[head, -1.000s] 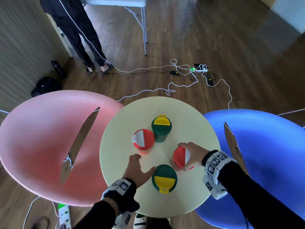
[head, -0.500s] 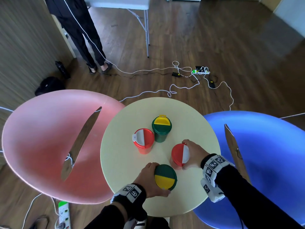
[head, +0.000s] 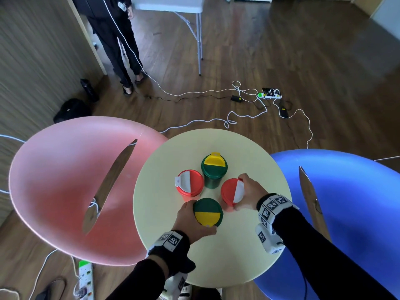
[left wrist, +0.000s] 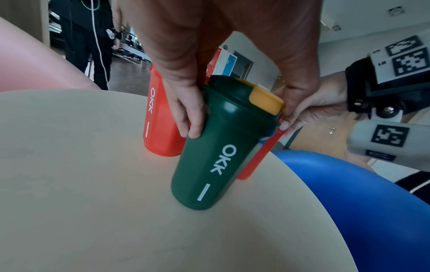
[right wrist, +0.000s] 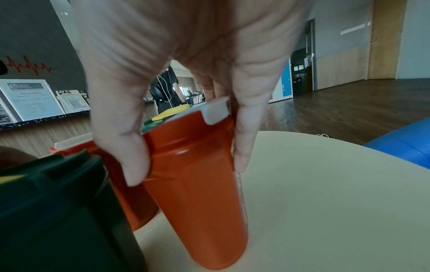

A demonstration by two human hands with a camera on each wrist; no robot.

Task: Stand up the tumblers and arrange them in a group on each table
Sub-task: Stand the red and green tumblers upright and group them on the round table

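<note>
Several lidded tumblers stand upright in a tight cluster on the round cream table (head: 249, 252). My left hand (head: 190, 219) grips the near green tumbler with a yellow lid flap (head: 208, 212) (left wrist: 209, 160) by its rim, thumb on one side, fingers on the other. My right hand (head: 249, 193) holds the red tumbler with a white flap (head: 231, 191) (right wrist: 197, 193) the same way. A second red tumbler (head: 190, 185) and a second green one (head: 213, 167) stand free at the back.
A pink chair (head: 65, 180) presses against the table's left side and a blue chair (head: 346, 213) against its right. Cables and a power strip (head: 269, 96) lie on the wooden floor beyond. A person in black (head: 116, 40) stands by a folding table (head: 173, 5).
My left hand took hold of the near green tumbler and slid it toward the cluster. My right hand moved the red tumbler up beside the far green one.
</note>
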